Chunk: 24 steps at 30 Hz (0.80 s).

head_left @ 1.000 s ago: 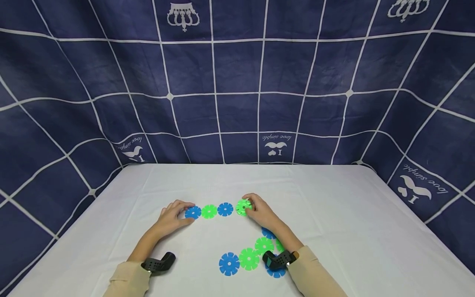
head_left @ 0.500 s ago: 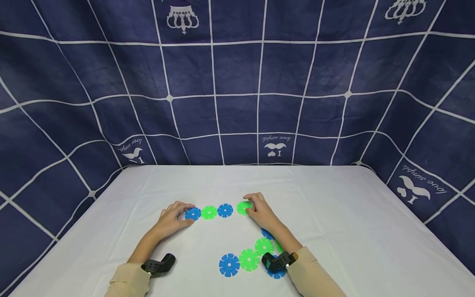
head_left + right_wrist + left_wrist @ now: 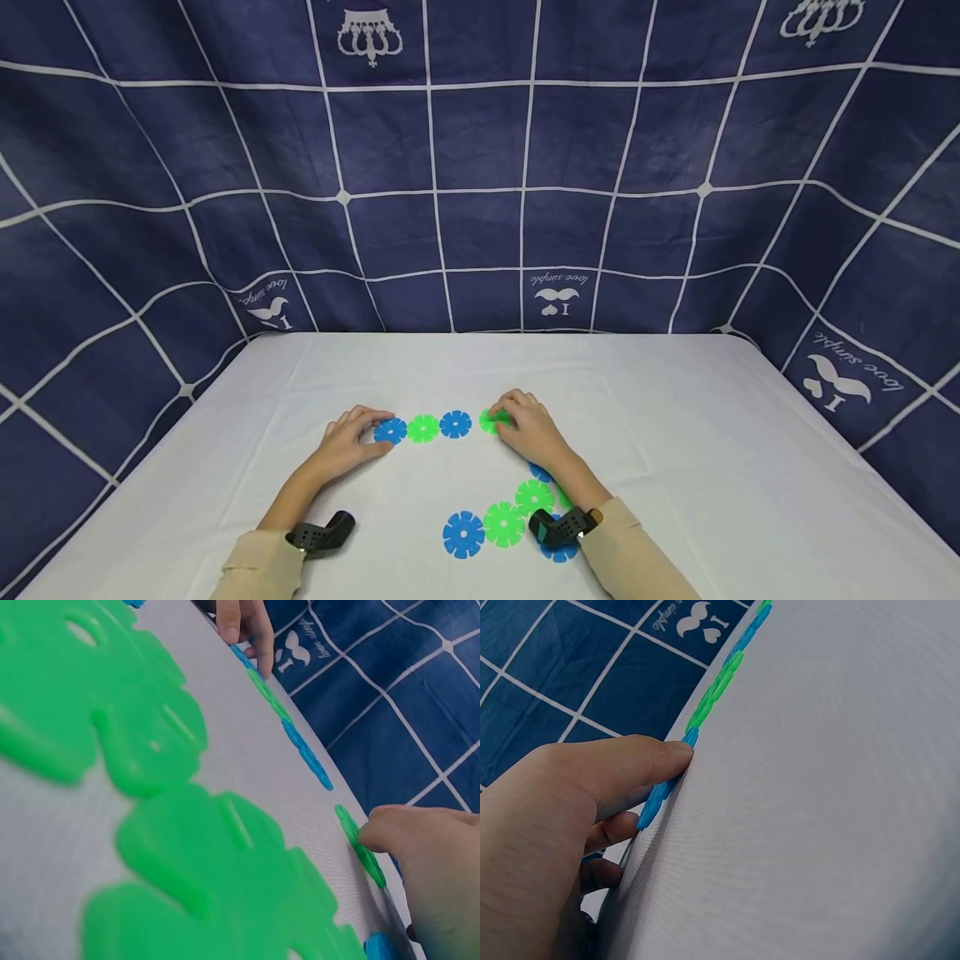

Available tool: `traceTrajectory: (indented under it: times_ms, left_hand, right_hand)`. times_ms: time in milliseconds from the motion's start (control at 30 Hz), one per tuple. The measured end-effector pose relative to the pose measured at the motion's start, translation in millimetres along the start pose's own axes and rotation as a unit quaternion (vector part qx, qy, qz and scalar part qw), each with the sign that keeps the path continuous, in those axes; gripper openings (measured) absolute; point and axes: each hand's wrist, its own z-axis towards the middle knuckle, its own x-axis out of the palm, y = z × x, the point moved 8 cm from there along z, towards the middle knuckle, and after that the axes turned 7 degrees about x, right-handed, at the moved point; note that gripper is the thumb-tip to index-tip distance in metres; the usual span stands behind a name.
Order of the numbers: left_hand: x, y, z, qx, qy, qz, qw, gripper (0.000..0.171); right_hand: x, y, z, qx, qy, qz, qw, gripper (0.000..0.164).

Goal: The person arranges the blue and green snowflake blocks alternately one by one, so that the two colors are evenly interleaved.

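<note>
while tabletop (image 3: pixel 712 433) spreads to far edges, left hand (image 3: pixel 345 442) pinches one of five blue snowflake discs (image 3: pixel 397 430), right hand (image 3: pixel 532 429) one of five green ones (image 3: pixel 490 422).

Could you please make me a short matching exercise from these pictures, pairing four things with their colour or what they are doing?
Column one:
1. Left hand
2. Right hand
3. Curtain
4. Sleeves

Column two:
A. Dark blue with white lines
B. Holds a green disc, with a gap between it and the three-disc row
C. Beige
D. Holds the blue disc at one end of that row

Right pairs: 1-D, 2-B, 3-A, 4-C.
</note>
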Motion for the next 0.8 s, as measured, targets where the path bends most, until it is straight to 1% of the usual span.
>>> traceTrajectory:
  times_ms: [67, 167, 467, 800]
  left_hand:
    - [0.0, 0.0, -0.2, 0.001, 0.000, 0.000, 1.0000, 0.046]
    - [-0.2, 0.1, -0.1, 0.001, -0.002, 0.003, 1.0000, 0.046]
    - [0.0, -0.8, -0.9, 0.003, 0.000, 0.001, 1.0000, 0.048]
    - [0.4, -0.5, -0.3, 0.007, -0.004, 0.006, 0.9999, 0.050]
  right_hand:
    - [-0.5, 0.2, -0.6, -0.002, -0.004, -0.013, 1.000, 0.012]
    - [0.0, -0.6, -0.7, 0.000, -0.002, -0.017, 1.000, 0.011]
    - [4.7, -2.1, -1.5, -0.002, 0.023, -0.004, 1.000, 0.018]
    - [7.0, -3.0, -1.8, -0.014, 0.032, 0.006, 0.999, 0.018]
